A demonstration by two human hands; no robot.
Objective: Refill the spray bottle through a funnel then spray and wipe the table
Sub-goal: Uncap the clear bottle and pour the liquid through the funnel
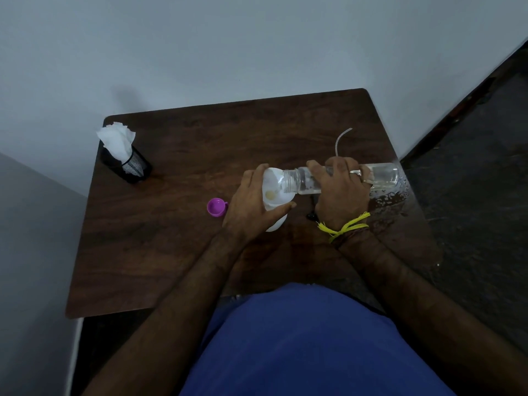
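At table centre, funnel (274, 192): left hand (251, 207) is gripping it
Clear bottle (343, 178): right hand (340, 190) is holding it tipped, water inside
Mesh cup (134, 167): is holding tissue (118, 140)

The spray bottle (276, 221) sits mostly behind the left hand (251, 207) — only white slivers show. A small black object (312, 216) hides under the right hand (340, 190) — unidentifiable.

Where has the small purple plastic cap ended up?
In the head view, the small purple plastic cap lies on the dark wooden table, just left of the left hand that grips the white funnel.
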